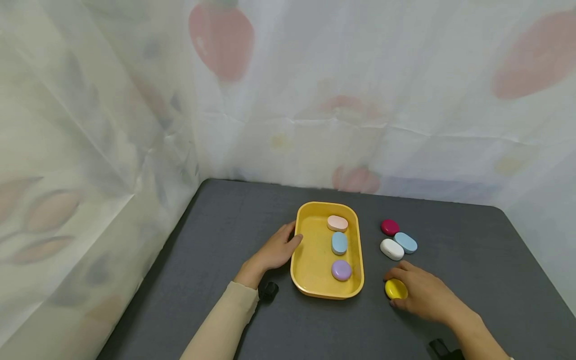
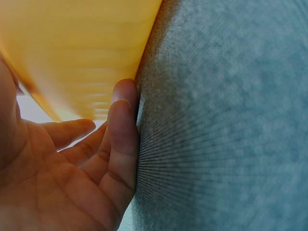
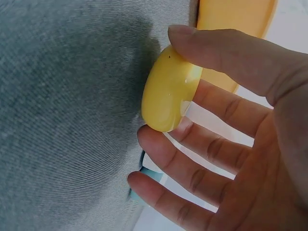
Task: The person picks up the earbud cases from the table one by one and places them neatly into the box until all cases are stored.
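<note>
My left hand [image 1: 275,248] holds the left side of a yellow tray [image 1: 309,287], its thumb over the rim and its fingers along the outer wall [image 2: 86,53]. In the tray lie a pale pink oval piece [image 1: 337,223], a light blue oval piece [image 1: 339,243] and a purple round piece [image 1: 341,270]. To the right of the tray, my right hand [image 1: 425,292] pinches a glossy yellow round piece [image 1: 396,289] between thumb and fingers. The right wrist view shows this yellow piece [image 3: 168,91] tilted on edge, close to the table surface.
Beyond the right hand, a dark red round piece [image 1: 389,227], a white oval piece [image 1: 392,249] and a second light blue oval piece [image 1: 405,242] lie grouped on the dark grey table [image 1: 243,215]. Printed curtains [image 1: 288,100] hang behind the table and along its left side.
</note>
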Motion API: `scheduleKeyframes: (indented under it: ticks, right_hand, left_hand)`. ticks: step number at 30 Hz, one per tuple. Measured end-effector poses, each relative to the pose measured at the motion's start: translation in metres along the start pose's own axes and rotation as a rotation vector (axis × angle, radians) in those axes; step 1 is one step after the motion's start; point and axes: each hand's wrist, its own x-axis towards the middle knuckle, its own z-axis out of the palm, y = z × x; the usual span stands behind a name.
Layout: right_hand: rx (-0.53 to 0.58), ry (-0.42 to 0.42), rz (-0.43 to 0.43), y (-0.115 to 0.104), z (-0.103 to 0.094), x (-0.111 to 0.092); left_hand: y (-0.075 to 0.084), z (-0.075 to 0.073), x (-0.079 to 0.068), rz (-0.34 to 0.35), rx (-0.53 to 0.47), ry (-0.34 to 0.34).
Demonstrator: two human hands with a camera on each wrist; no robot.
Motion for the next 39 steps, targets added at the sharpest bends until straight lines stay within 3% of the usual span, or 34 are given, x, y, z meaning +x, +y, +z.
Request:
scheduleKeyframes:
  ticks: [14,29,39]
  right_hand:
    - [0.004,0.026,-0.019,-0.008,-0.013,0.002]
    - [-0.038,0.163,-0.114,-0.02,-0.024,0.005]
    - [-0.032,0.19,-0.142,-0.029,-0.032,0.006]
  left_hand:
    - [0.0,0.0,0.0,0.001,0.007,0.001]
    - [0.001,0.0,0.0,0.005,0.0,0.003]
    - [0.003,0.0,-0.002,-0.004,0.005,0.001]
